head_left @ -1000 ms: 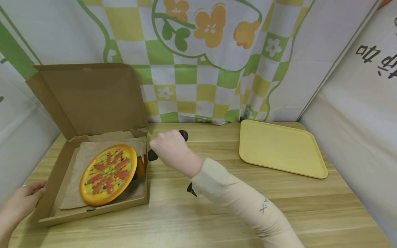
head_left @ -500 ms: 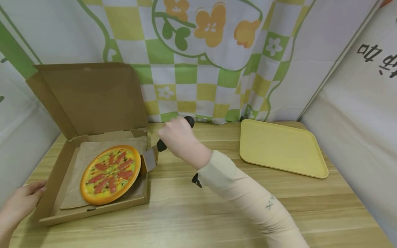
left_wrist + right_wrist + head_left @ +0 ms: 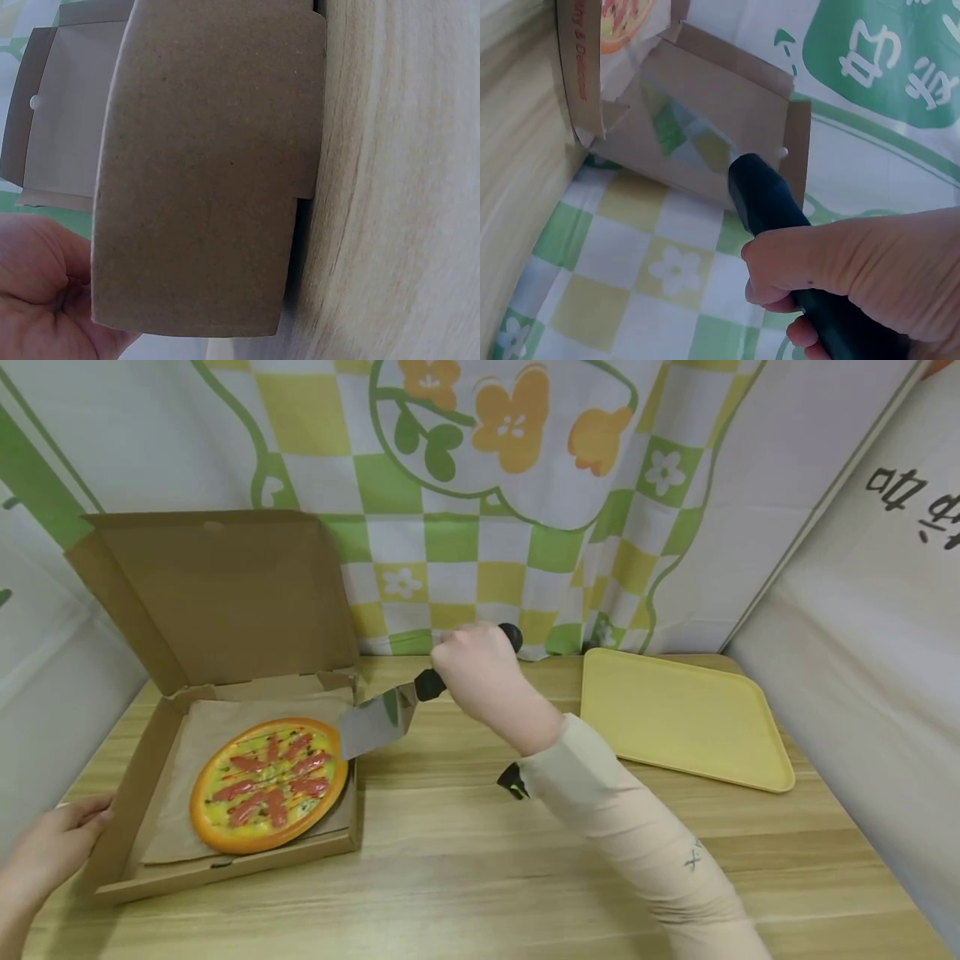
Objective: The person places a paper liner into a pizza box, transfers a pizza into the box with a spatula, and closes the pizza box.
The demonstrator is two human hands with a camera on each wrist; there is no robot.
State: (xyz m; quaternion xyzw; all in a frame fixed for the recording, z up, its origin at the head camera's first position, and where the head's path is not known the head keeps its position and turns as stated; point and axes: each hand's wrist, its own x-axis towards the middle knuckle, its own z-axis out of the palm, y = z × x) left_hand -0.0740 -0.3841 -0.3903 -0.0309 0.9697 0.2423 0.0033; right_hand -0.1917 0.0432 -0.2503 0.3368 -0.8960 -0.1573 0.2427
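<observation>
A round pizza [image 3: 262,789] topped with red strips lies on brown paper inside an open cardboard pizza box [image 3: 225,874] at the left of the table. Curled around the black handle of a spatula [image 3: 372,724] is my right hand [image 3: 480,681]. The broad metal blade points left, its tip right at the pizza's right rim and above the box's right wall. In the right wrist view the spatula handle [image 3: 761,191] shows in my fist, the blade reflecting the checks. My left hand [image 3: 56,852] grips the box's left wall between thumb and fingers; the left wrist view shows that cardboard wall [image 3: 202,180] up close.
A yellow rectangular tray [image 3: 682,718] lies at the back right of the wooden table [image 3: 480,877]. Behind it hangs a checked cloth [image 3: 450,547]. The box lid [image 3: 232,597] stands upright at the back left.
My right hand has moved right and back with the spatula, drawing the blade out from under the pizza. The pizza's raised right side has sunk lower into the box. My left hand stays put.
</observation>
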